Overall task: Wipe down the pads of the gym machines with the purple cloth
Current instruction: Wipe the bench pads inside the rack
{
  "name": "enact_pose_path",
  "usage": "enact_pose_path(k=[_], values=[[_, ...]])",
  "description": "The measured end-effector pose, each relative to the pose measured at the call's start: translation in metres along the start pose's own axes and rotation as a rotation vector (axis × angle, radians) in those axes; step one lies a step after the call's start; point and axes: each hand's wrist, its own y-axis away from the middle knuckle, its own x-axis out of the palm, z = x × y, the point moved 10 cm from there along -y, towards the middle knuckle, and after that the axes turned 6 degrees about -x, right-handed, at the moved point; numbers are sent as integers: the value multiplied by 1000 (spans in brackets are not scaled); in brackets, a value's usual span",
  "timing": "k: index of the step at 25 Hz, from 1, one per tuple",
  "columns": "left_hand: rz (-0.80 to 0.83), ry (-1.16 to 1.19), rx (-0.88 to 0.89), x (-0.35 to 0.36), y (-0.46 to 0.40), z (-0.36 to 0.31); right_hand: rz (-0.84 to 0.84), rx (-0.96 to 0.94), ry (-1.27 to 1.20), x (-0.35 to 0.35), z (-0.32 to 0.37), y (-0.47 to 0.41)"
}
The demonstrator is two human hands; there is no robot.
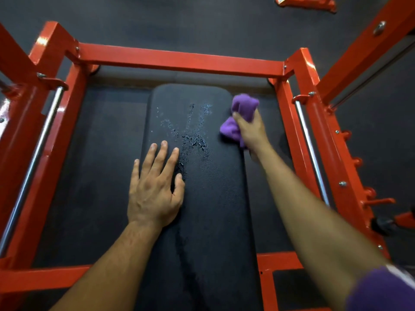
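Note:
A long black bench pad (211, 198) runs away from me down the middle of the view. Drops and streaks of liquid (190, 133) lie on its far half. My right hand (251, 131) grips the bunched purple cloth (243, 108) at the pad's far right edge. My left hand (155, 187) rests flat on the left side of the pad, fingers spread, just short of the wet patch.
A red steel frame (179, 58) boxes in the pad on all sides. Chrome guide rods (33, 162) stand along the left, and more (312, 153) along the right. A padded roller (179, 79) lies under the far crossbar. Dark rubber flooring lies beyond.

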Motion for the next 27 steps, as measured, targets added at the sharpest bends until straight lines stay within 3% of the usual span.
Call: enact_pose_path(k=[2,4,7,11,15,18,20,23,27], values=[[-8,0,3,0,-1,-1,2,48,8,-15,-29,72],[-16,-4,5,0,0,-1,32,-54,5,-21,-35,125],[-15,-8,16,0,-1,-1,40,-156,38,-11,-20,86],[-4,-30,32,2,0,-3,-52,-105,25,0,3,-19],[-26,-14,39,0,3,-3,112,-181,159,-8,6,50],[-48,-22,42,-3,-2,-3,281,-534,420,-14,48,99],[-55,-22,43,-3,-1,-4,320,-659,598,8,66,109],[-62,-23,46,-4,0,-4,259,-696,1018,64,72,102],[-60,-27,43,-3,-1,-3,237,-527,1090,91,76,0]])
